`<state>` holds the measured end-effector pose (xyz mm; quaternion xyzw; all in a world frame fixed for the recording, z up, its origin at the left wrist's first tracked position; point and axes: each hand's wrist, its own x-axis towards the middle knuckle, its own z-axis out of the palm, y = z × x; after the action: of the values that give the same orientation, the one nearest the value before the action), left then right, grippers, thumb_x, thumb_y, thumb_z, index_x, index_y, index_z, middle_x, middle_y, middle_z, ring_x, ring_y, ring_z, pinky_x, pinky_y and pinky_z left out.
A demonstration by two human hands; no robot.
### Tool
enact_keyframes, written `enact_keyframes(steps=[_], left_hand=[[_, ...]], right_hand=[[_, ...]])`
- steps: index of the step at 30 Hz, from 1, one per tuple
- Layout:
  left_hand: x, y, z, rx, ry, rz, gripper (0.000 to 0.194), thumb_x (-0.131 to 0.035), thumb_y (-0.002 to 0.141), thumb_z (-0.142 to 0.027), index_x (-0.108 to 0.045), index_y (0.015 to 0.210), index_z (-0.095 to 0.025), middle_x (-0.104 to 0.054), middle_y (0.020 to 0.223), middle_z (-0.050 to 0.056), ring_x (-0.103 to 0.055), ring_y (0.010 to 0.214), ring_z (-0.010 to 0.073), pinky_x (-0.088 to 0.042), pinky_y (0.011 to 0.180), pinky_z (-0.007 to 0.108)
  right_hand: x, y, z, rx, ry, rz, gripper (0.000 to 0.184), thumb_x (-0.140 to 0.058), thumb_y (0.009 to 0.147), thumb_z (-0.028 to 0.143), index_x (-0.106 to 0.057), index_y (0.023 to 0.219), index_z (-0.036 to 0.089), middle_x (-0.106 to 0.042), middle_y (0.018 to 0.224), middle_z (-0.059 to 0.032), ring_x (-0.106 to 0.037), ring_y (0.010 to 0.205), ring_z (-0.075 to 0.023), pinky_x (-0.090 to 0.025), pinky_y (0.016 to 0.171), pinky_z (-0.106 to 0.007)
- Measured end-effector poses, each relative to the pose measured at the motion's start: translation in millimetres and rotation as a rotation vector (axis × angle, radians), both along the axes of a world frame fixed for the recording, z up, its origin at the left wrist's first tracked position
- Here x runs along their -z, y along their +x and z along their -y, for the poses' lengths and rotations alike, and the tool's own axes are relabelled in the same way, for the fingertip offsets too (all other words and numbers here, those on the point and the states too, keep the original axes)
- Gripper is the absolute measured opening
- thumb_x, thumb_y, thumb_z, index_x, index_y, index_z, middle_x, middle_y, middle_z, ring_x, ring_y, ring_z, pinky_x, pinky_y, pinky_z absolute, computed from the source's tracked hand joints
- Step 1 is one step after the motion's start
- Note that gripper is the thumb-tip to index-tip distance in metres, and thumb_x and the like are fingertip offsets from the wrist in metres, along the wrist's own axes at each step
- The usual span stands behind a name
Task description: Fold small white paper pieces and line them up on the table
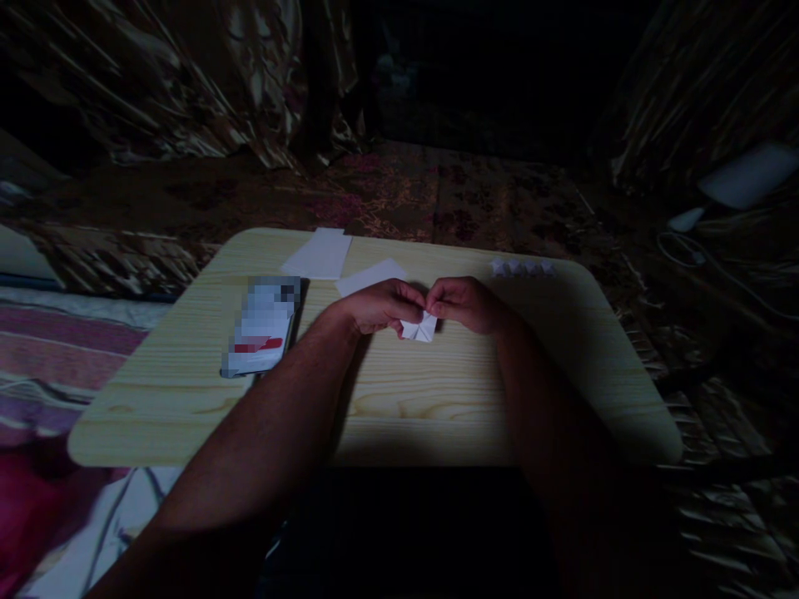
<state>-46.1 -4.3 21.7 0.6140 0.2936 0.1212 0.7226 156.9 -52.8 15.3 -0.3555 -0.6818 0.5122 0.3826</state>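
A small square of folded white paper [419, 331] with crease lines is held above the middle of the table. My left hand [384, 305] grips its left side, fingers closed on it. At the upper right edge of the paper, my right hand [463, 303] pinches with thumb and fingertips. Just beyond my left hand lies a white sheet of paper [369, 276], partly covered by the hand. More white sheets [320, 254] lie overlapped near the table's far edge. Several small folded white paper pieces [523, 267] stand in a row at the far right.
The pale wood-grain table [430, 408] has rounded corners. A phone-shaped item [260, 326], its face blurred out, lies at the left beside my forearm. Patterned fabric [399, 183] runs behind the table. A white lamp-like object [747, 176] with a cable is at the right.
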Motion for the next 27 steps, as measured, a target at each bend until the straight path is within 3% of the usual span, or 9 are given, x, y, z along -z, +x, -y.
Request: enact_keyframes(steps=[12, 27], left_hand=[[1.6, 3.5, 2.8, -0.029, 0.06, -0.024, 0.02, -0.075, 0.059, -0.017, -0.073, 0.079, -0.011, -0.067, 0.065, 0.004, -0.057, 0.051, 0.009, -0.045, 0.046, 0.018], [2.3, 6.6, 0.9, -0.145, 0.142, -0.061, 0.012, -0.074, 0.06, -0.017, -0.072, 0.071, -0.012, -0.067, 0.061, 0.004, -0.058, 0.049, 0.0087, -0.046, 0.048, 0.018]], right_hand=[[0.6, 0.1, -0.6, 0.011, 0.021, 0.088, 0.022, -0.067, 0.079, 0.036, -0.062, 0.081, 0.014, -0.063, 0.075, -0.0009, -0.056, 0.069, -0.0126, -0.044, 0.066, -0.025], [7.7, -8.3, -3.0, 0.261, 0.18, 0.294, 0.015, -0.059, 0.08, 0.029, -0.064, 0.081, 0.015, -0.061, 0.067, 0.0003, -0.052, 0.058, -0.0115, -0.037, 0.053, -0.023]])
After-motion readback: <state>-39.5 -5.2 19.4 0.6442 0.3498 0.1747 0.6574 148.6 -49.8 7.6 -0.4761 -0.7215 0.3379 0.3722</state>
